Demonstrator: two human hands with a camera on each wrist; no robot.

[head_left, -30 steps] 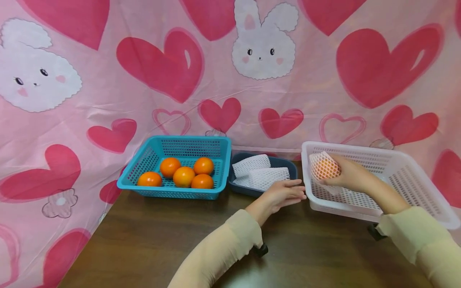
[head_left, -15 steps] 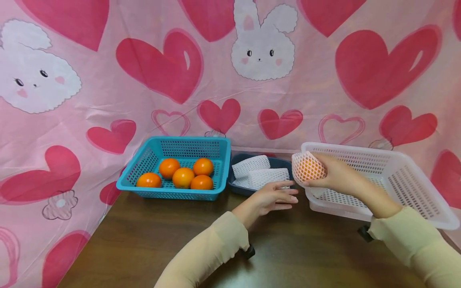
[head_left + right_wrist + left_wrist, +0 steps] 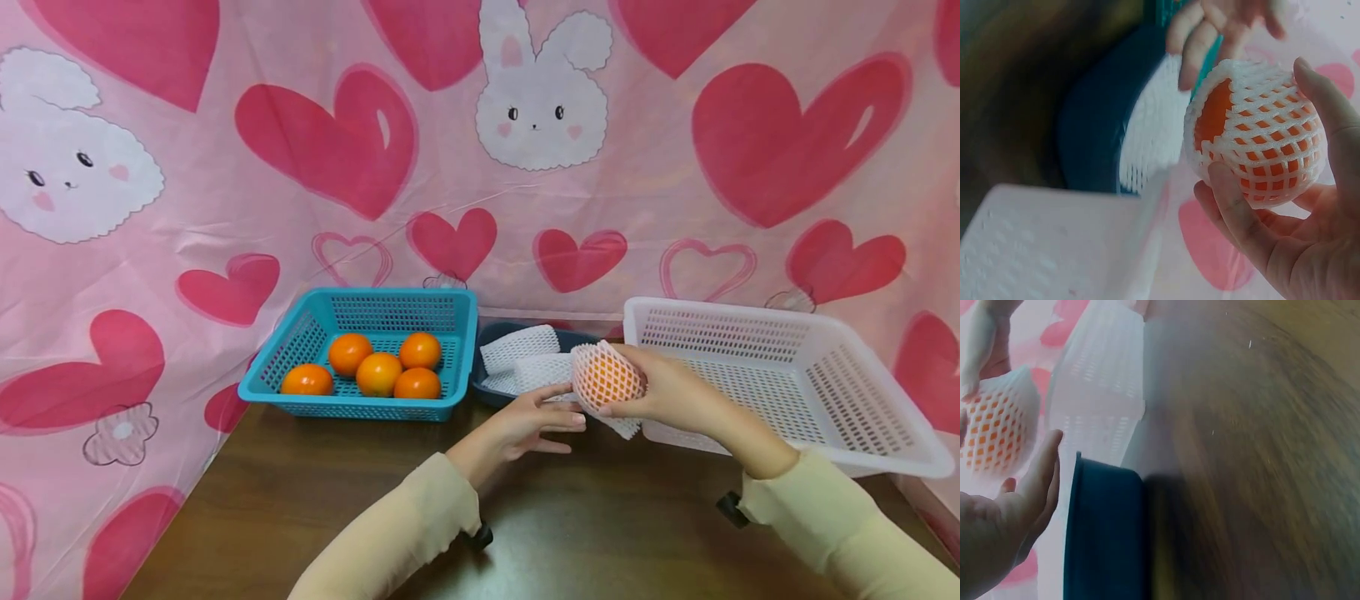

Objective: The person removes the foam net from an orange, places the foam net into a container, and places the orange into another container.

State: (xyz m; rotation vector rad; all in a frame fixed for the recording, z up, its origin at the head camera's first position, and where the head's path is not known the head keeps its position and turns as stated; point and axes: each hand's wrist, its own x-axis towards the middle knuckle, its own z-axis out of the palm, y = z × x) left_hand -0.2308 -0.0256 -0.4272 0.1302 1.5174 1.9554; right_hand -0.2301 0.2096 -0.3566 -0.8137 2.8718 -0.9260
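My right hand (image 3: 678, 396) holds an orange in a white foam net sleeve (image 3: 606, 382), raised in front of the white basket's left end. In the right wrist view the fingers and thumb curl round the netted orange (image 3: 1272, 144), and bare peel shows at the sleeve's opening. My left hand (image 3: 517, 429) is just left of it, fingers spread and holding nothing. In the left wrist view a gap shows between the left hand (image 3: 1016, 519) and the netted orange (image 3: 997, 434). Behind, empty foam net sleeves (image 3: 520, 347) lie in a dark blue basket (image 3: 486, 393).
At the left, a teal basket (image 3: 360, 407) contains several bare oranges (image 3: 378, 374). A white basket (image 3: 896, 392) stands at the right. All three baskets line the back of the brown wooden table (image 3: 592, 517), before a pink heart-printed cloth (image 3: 645, 192).
From inside the white basket, my right hand has lifted the netted orange out and carried it left. My left hand has drawn back to the left, fingers spreading.
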